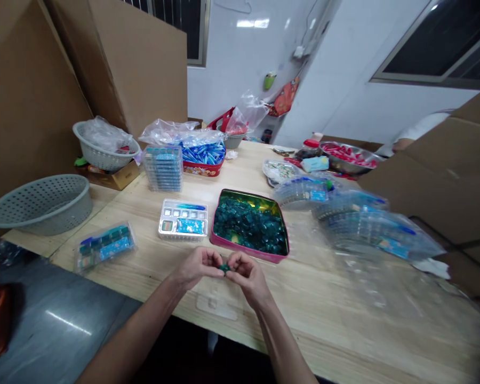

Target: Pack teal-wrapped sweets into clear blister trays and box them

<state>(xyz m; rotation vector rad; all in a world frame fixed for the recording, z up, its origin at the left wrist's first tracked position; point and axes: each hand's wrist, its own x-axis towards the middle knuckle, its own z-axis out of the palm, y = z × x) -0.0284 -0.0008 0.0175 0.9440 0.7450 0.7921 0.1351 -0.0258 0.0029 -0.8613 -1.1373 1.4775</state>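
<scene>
Close to the table's front edge, my left hand (200, 266) and my right hand (248, 274) meet, fingertips pinched on a small dark green piece (224, 268). Its exact kind is too small to make out. Just beyond them stands a pink-rimmed tin (251, 250) full of similar dark green pieces (250, 221). Left of the tin lies a clear plastic tray (183, 218) with a blue pen, a blue patterned packet and several small square compartments. A clear plastic lid-like piece (216, 305) lies flat on the table under my hands.
Farther left are a filled clear case (105, 247), a grey basket (40, 205) and stacked trays (163, 169). A red tin (202, 169) of blue pens stands behind. Filled bags (368, 221) lie at right, near a metal bowl (350, 158) of pink items and a cardboard box (444, 186).
</scene>
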